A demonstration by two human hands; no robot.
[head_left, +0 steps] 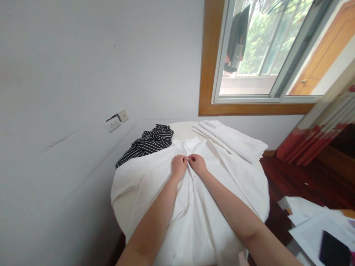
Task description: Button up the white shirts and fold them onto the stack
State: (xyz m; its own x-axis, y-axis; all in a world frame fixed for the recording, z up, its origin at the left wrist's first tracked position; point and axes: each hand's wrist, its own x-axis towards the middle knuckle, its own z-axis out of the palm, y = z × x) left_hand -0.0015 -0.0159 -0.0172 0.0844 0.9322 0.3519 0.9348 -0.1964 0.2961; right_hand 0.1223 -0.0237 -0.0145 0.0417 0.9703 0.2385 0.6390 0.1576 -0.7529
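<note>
A white shirt (155,184) lies spread front-up over a small round table (181,129), its collar (187,145) pointing away from me. My left hand (179,165) and my right hand (197,163) meet at the shirt's front opening just below the collar. Both hands have their fingers pinched closed on the edges of the shirt front, fingertips nearly touching each other. Whatever small part lies between the fingertips is too small to make out.
A black-and-white striped garment (149,143) lies bunched at the table's back left. A folded white cloth (230,140) lies at the back right. The grey wall with a socket (113,125) stands left, a window (249,55) behind. Papers and a dark phone (334,251) lie lower right.
</note>
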